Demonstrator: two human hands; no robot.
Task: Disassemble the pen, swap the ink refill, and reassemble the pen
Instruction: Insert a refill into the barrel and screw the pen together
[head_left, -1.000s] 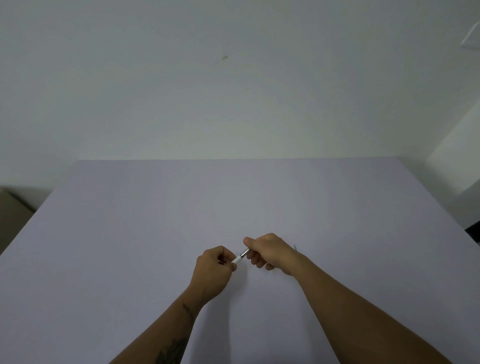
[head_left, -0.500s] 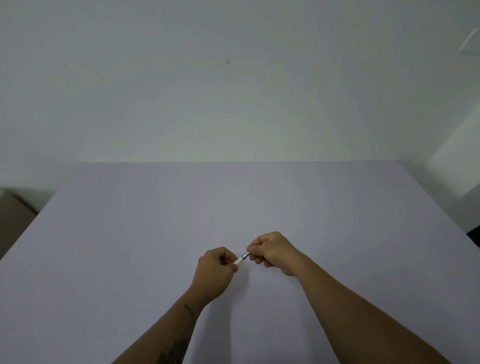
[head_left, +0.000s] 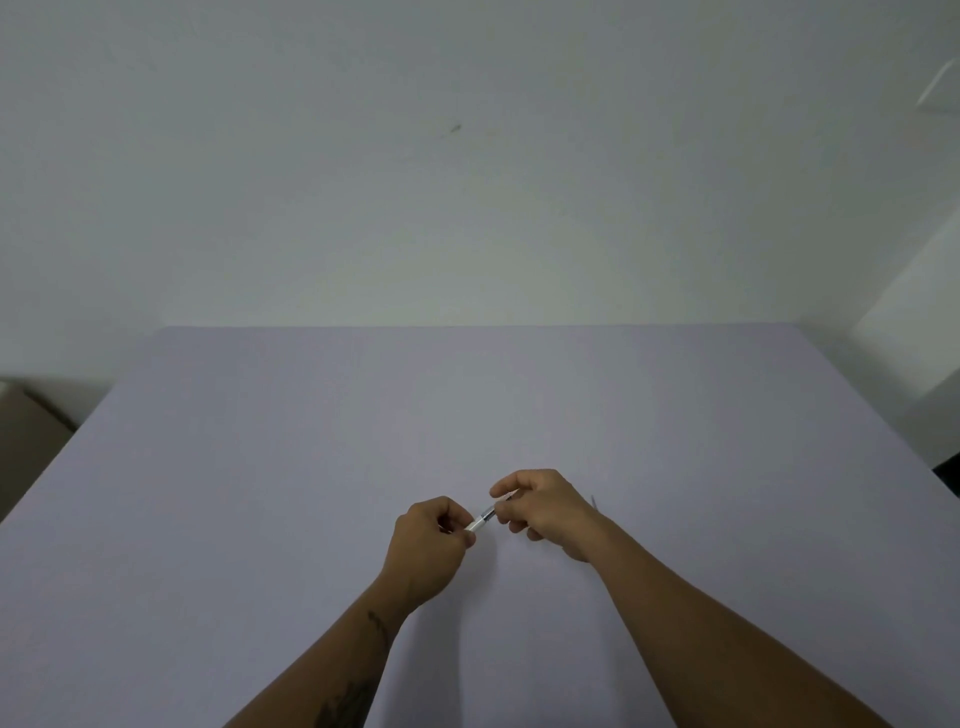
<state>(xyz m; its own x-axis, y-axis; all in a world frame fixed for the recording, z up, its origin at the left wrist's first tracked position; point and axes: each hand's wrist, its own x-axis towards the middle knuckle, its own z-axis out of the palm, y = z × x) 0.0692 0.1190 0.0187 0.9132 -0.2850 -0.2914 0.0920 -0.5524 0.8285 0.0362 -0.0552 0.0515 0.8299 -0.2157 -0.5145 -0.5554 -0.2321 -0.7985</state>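
The left hand (head_left: 428, 545) is curled shut in a grip around the white end of the pen (head_left: 483, 519), its thumb and bent fingers closed over the barrel so that only a short white stretch shows past the knuckles. The right hand (head_left: 545, 512) pinches the other end — the darker, metallic-looking part — between thumb and forefinger, with the remaining fingers loosely curled beneath. The pen runs tilted between the two hands, lower at the left and rising toward the right, and is held just above the table (head_left: 260, 467) rather than lying on it; whether its two sections are joined or slightly apart is too small to tell. Both forearms reach in from the near edge, the left one bearing a dark tattoo (head_left: 345, 701). A thin, dark sliver (head_left: 592, 502) shows just beyond the right wrist — what it is cannot be made out. The table surface is a pale lavender, and a plain white wall (head_left: 467, 182) rises behind its far edge.
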